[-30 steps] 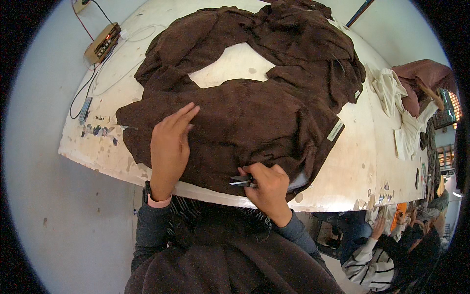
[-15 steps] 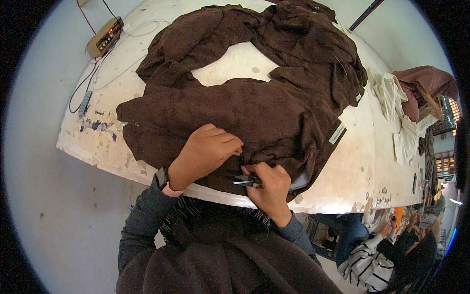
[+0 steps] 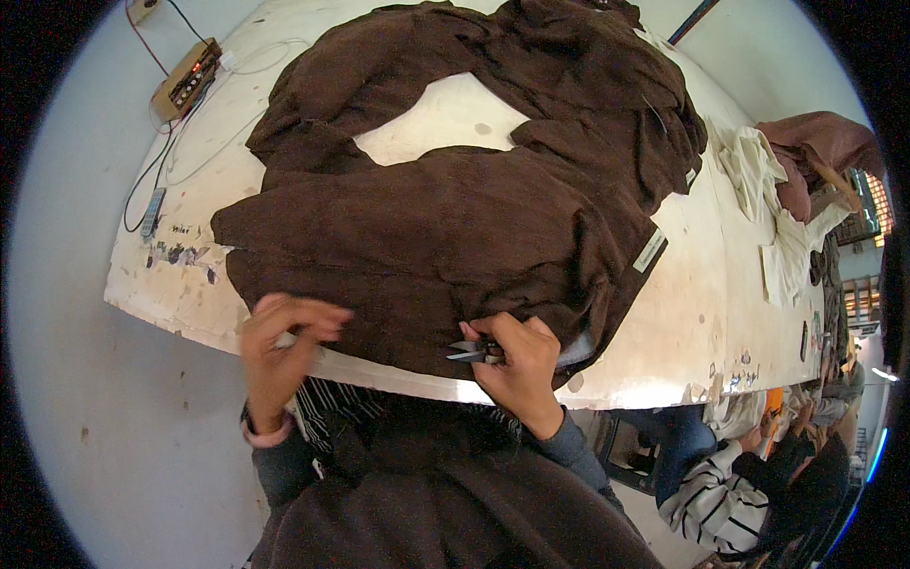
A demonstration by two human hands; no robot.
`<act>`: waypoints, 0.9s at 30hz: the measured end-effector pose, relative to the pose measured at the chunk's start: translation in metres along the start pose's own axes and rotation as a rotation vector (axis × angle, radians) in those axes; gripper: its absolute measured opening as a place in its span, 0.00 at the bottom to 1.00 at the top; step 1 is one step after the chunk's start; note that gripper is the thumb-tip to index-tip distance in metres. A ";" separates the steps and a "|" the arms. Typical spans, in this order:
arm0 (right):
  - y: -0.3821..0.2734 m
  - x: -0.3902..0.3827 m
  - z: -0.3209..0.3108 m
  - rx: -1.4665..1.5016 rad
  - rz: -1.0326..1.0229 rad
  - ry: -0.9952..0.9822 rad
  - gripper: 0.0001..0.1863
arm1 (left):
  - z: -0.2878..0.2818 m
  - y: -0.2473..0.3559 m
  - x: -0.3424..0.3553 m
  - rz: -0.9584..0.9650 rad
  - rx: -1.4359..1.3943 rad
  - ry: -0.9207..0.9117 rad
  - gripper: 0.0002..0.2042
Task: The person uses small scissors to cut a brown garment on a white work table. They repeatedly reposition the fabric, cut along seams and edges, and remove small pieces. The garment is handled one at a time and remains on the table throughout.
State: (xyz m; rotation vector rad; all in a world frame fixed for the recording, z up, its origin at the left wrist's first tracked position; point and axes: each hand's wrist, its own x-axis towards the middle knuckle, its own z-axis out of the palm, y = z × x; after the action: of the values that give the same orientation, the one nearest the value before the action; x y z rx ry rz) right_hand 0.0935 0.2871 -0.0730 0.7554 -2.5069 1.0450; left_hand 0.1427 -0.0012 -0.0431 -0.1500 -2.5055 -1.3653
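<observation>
A dark brown garment (image 3: 408, 218) lies spread and rumpled over the white table, bent round a bare patch of the tabletop. My right hand (image 3: 517, 356) is closed on a pair of small thread snips (image 3: 466, 353). Their blades are apart and point left over the near part of the garment. My thumb and forefinger are at a fold of the brown cloth. My left hand (image 3: 284, 341) is off the cloth's near left edge, blurred by motion. Its fingers stretch to the right, apart from the thumb, and nothing shows in them. A pale label (image 3: 650, 250) is on the garment's right edge.
A brown control box (image 3: 186, 81) with cables and a grey remote (image 3: 153, 212) lie at the table's left. Cream cloth (image 3: 754, 161) and mauve cloth (image 3: 820, 142) are heaped at the right. Beyond, a person in a striped sleeve (image 3: 725, 507) sits at lower right.
My left hand has moved left and nearer to me, away from the garment beside the snips. My right hand stays in place with the snips. The view has shifted slightly.
</observation>
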 end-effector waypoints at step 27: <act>-0.002 0.003 0.010 -0.063 -0.006 0.000 0.09 | 0.075 0.145 0.000 0.883 -1.404 -0.237 0.30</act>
State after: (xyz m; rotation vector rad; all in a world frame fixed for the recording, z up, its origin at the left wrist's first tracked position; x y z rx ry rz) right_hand 0.0913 0.2781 -0.0774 0.7442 -2.5238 0.9587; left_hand 0.1606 0.1415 0.0355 -1.4681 -0.8038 -2.2787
